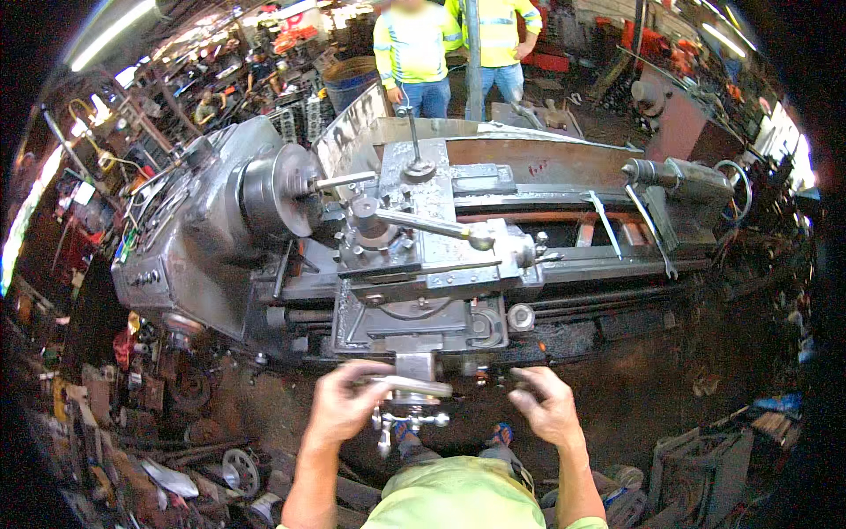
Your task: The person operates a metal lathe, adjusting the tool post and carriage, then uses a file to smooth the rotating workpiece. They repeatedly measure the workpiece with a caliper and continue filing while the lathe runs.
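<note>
My left hand (pixel 345 398) is closed around one end of a short, pale metal rod (pixel 416 385), which points to the right. Apart from it, my right hand (pixel 548 407) is held with fingers bent and a gap between thumb and forefinger; nothing plainly shows in it. Both hands are in front of a metal lathe, above the crank handle (pixel 407 420) on its near side. The lathe chuck (pixel 286 188) grips a slim bar (pixel 346 181). Close by stands the tool post (pixel 366 212) with its long lever (pixel 427 221); metal chips lie scattered around.
The tailstock (pixel 679 181) stands at the right end of the lathe. A caliper-like tool (pixel 604 226) and a wrench (pixel 652 234) lie across the bed. Two people in bright yellow tops (pixel 412 44) stand behind it. Scrap parts and a handwheel (pixel 241 471) clutter the floor at left.
</note>
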Motion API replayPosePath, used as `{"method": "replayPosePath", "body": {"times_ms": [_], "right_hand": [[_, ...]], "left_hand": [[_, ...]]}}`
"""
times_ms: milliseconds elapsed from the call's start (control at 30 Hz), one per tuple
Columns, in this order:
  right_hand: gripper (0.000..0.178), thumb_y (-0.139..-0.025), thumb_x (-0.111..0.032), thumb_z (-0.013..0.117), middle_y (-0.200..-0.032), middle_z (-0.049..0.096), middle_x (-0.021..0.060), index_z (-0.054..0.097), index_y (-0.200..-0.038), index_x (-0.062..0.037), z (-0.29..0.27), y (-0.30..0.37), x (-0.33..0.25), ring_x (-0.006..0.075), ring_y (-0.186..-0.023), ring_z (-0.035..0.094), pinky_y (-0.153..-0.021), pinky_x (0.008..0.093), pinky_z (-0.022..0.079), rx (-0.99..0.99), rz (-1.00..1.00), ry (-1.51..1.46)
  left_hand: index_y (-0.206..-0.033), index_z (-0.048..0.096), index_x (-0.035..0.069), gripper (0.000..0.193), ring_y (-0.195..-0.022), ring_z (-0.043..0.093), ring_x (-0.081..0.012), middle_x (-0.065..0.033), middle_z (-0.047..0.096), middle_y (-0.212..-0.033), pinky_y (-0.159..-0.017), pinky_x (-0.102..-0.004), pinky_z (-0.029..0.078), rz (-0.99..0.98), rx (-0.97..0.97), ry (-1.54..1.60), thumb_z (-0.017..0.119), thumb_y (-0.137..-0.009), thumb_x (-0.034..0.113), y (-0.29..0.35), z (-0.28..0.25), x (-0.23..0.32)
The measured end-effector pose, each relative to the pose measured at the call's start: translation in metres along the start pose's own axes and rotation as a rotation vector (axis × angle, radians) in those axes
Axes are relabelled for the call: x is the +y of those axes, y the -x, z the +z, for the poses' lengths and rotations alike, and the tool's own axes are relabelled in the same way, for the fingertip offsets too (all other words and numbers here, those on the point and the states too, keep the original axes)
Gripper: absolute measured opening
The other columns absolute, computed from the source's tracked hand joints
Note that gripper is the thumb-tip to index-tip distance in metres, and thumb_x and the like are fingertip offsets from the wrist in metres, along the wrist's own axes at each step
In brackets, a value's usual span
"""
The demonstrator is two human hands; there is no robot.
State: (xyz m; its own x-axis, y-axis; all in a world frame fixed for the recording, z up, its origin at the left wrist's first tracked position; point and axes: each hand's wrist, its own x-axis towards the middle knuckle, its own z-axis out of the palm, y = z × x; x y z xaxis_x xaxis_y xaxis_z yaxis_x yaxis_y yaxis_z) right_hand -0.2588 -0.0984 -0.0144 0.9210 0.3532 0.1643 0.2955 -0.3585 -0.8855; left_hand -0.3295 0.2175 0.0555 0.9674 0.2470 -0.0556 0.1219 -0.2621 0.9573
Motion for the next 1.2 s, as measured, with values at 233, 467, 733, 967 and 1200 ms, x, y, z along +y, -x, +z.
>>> {"method": "replayPosePath", "body": {"times_ms": [233, 467, 733, 967, 1200], "right_hand": [[0.031, -0.083, -0.014, 0.074, -0.092, 0.065, 0.0154, 0.065, -0.111, -0.0014, -0.052, -0.030, -0.020, 0.0355, -0.082, 0.065, -0.073, 0.0408, 0.053, -0.298, -0.267, 0.174], [0.023, -0.089, -0.010, 0.066, -0.096, 0.065, 0.0177, 0.064, -0.110, 0.0006, -0.095, -0.073, 0.021, 0.0339, -0.088, 0.065, -0.079, 0.0388, 0.051, -0.105, -0.257, -0.027], [0.023, -0.092, -0.009, 0.066, -0.098, 0.066, 0.0136, 0.064, -0.113, 0.0009, -0.103, -0.142, 0.028, 0.0235, -0.087, 0.064, -0.081, 0.0320, 0.050, -0.065, -0.251, -0.091], [0.029, -0.090, -0.004, 0.064, -0.100, 0.065, 0.0101, 0.062, -0.119, 0.0011, -0.090, -0.217, 0.019, 0.0193, -0.095, 0.061, -0.085, 0.0309, 0.049, -0.121, -0.171, -0.158], [0.069, -0.089, -0.013, 0.070, -0.119, 0.063, 0.0165, 0.035, -0.147, 0.0015, -0.056, -0.307, 0.014, 0.0281, -0.098, 0.067, -0.084, 0.0368, 0.054, -0.404, 0.254, -0.939]], "left_hand": [[-0.111, 0.070, 0.004, 0.026, -0.082, 0.058, -0.0063, 0.0003, 0.068, -0.093, -0.072, -0.0232, 0.047, 0.116, -0.121, 0.006, 0.073, -0.087, 0.011, -0.008, 0.140, 0.014], [-0.122, 0.063, 0.004, 0.037, -0.091, 0.059, -0.0108, -0.0034, 0.066, -0.103, -0.081, -0.0261, 0.049, 0.339, 0.495, -0.092, 0.073, -0.087, 0.011, -0.050, 0.081, 0.037], [-0.117, 0.065, -0.002, 0.027, -0.093, 0.061, -0.0138, -0.0066, 0.067, -0.107, -0.085, -0.0284, 0.049, 0.405, 0.885, -0.144, 0.065, -0.097, 0.016, -0.174, -0.003, 0.019], [-0.106, 0.069, -0.002, 0.017, -0.090, 0.060, -0.0103, -0.0034, 0.068, -0.098, -0.083, -0.0259, 0.049, 0.431, 0.861, -0.080, 0.064, -0.096, 0.012, -0.216, -0.001, 0.008], [-0.108, 0.067, -0.003, 0.016, -0.084, 0.056, -0.0065, -0.0005, 0.065, -0.094, -0.075, -0.0217, 0.046, 0.417, 0.856, 0.000, 0.058, -0.098, 0.006, -0.213, 0.002, 0.002]]}}
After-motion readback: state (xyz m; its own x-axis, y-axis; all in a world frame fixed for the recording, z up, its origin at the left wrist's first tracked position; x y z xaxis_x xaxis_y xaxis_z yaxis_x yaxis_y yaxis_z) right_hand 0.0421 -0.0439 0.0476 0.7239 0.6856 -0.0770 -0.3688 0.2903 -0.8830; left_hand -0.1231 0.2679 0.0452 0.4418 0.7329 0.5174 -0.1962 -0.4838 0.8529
